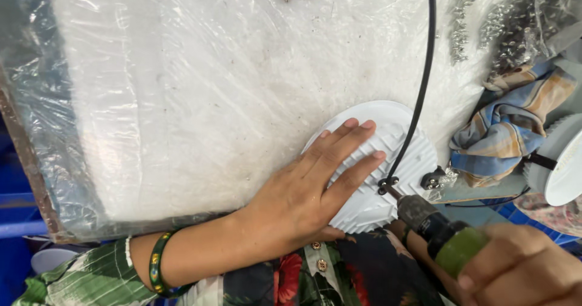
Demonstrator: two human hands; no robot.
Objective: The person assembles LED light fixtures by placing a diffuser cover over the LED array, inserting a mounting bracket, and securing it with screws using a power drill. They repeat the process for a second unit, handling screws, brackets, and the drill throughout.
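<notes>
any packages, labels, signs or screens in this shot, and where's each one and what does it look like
No labels, signs or screens.
Clear plastic bag of small metal screws: top right, crumpled, silvery contents.
Clear plastic sheet: wrinkled, over the white work surface, left and centre.

From my feed the scene is bright and evenly lit by soft, daylight-like light. The plastic sheet (200, 88) over the tabletop throws white glare, strongest from 10 to 12 o'clock, washing out its wrinkles. Shadows are faint; a thin soft one sits under my left hand (315, 185) on the white ribbed disc (394, 136). At 4 o'clock my right hand (521, 269) and the tool (436, 227) look slightly soft. The 9 o'clock edge falls darker and bluish, with slight bending of lines.
</notes>
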